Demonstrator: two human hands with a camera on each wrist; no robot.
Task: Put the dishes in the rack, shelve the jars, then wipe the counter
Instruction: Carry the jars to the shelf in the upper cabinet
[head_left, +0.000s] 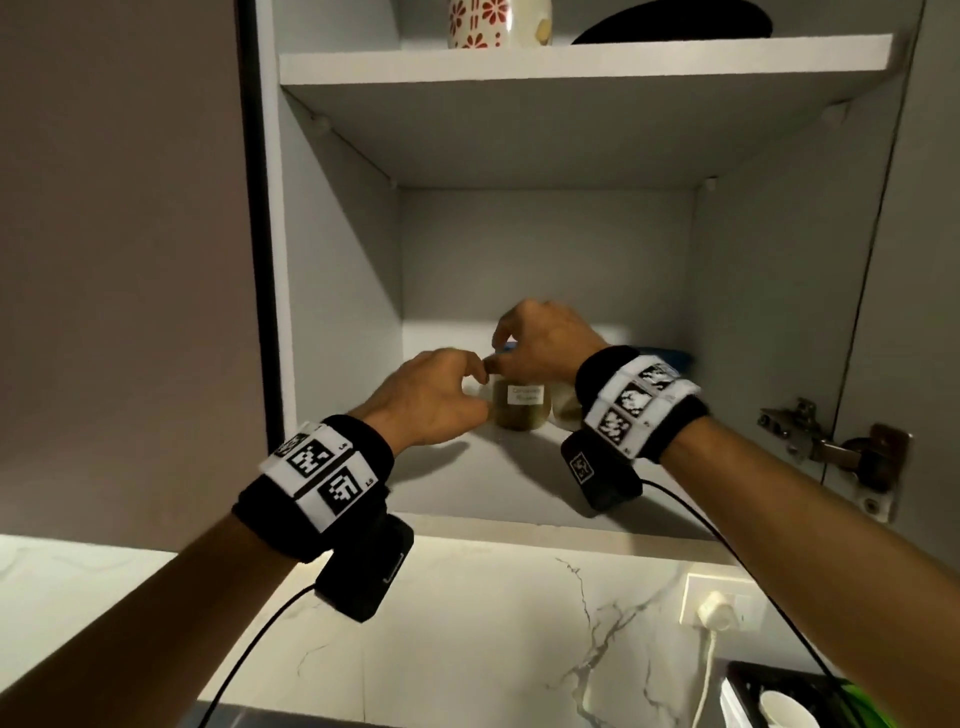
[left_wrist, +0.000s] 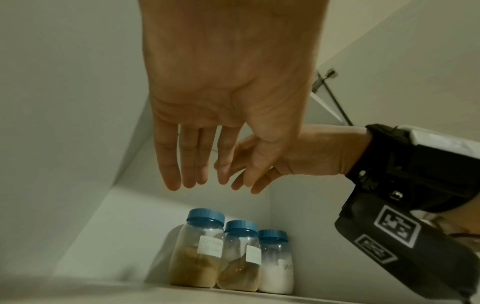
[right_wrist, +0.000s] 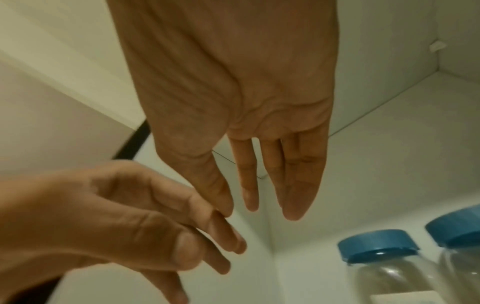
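Jar-shelving step. Three blue-lidded jars stand together at back of lower cupboard shelf. Left hand and right hand just above, fingers relaxed, holding nothing. Judged next: withdraw hands, turn to wiping counter.

Place: a home kitchen, probably.
Evidence: wall cupboard holding labelled spice jars, marble-look backsplash, dish rack partly visible.

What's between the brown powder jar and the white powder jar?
Another blue-lidded clear jar stands between the brown-powder jar and the white-powder jar, shown in the left wrist view.
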